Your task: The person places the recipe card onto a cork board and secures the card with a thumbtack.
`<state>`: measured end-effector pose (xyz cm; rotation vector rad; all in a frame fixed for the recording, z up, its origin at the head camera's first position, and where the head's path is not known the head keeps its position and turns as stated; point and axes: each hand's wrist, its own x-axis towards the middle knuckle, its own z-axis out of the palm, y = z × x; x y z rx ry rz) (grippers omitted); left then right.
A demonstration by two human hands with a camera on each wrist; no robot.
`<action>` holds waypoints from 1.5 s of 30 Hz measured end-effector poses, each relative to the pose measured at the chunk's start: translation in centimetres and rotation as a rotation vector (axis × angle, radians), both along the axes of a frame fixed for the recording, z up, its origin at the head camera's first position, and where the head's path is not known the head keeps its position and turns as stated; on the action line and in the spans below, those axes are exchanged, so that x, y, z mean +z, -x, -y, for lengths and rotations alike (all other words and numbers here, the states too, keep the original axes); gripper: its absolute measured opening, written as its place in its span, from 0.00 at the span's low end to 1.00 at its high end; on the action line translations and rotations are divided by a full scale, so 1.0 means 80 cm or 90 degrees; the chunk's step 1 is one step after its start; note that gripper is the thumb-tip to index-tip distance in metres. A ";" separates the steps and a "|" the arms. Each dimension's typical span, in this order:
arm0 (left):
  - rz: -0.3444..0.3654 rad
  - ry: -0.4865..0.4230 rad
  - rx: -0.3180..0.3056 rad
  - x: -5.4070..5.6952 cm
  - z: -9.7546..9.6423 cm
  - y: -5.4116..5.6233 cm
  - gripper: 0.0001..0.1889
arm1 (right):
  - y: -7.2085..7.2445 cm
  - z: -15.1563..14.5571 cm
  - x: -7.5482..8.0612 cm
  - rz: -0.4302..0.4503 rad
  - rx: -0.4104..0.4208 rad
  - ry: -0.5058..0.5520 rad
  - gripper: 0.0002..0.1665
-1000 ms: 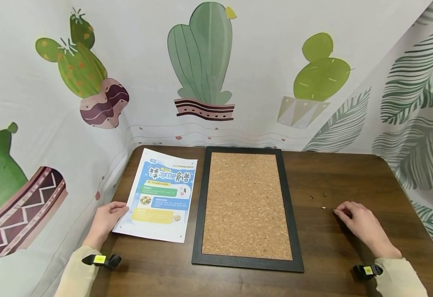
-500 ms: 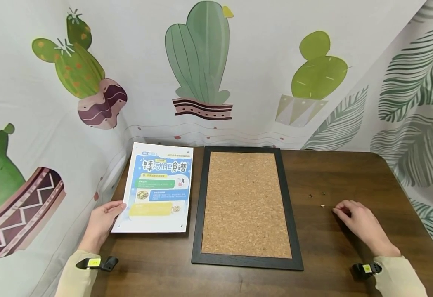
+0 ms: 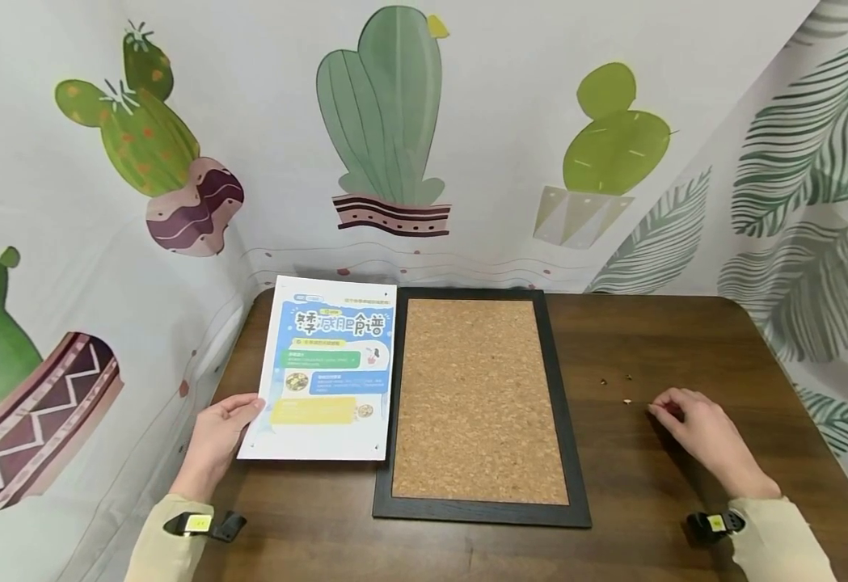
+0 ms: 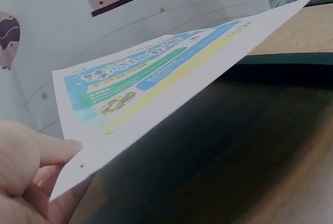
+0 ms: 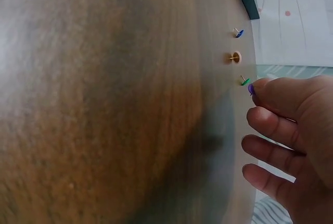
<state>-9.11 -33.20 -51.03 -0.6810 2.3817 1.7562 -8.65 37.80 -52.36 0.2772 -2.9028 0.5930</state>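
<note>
A printed paper sheet [image 3: 332, 384], with blue, green and yellow blocks, is pinched at its left edge by my left hand [image 3: 216, 440]. Lifted and tilted off the table, the sheet overlaps the left frame edge of a cork board [image 3: 478, 404] in the head view. The right hand [image 3: 707, 440] is at the right of the table, and its thumb and index finger pinch a purple thumbtack [image 5: 251, 89]. Close by on the wood are a green thumbtack [image 5: 245, 82], a pale thumbtack [image 5: 237, 57] and a blue thumbtack [image 5: 239, 33].
The board's black frame [image 3: 482, 513] lies flat in the middle of the brown wooden table [image 3: 656, 339]. Behind and to the left hangs a white cloth [image 3: 496, 145] printed with cacti and leaves.
My left hand has raised the sheet off the table and carried it right, to the board's left edge. The right hand stays nearly where it was.
</note>
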 end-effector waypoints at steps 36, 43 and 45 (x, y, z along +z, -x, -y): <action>-0.035 -0.099 -0.058 0.008 -0.115 0.024 0.17 | -0.008 0.001 0.004 0.001 -0.008 -0.001 0.06; -0.031 -0.104 -0.068 0.012 -0.137 0.029 0.16 | -0.002 0.011 0.012 -0.012 0.009 -0.005 0.06; -0.029 -0.106 -0.068 0.013 -0.141 0.030 0.16 | 0.001 0.014 0.014 -0.008 0.012 -0.005 0.06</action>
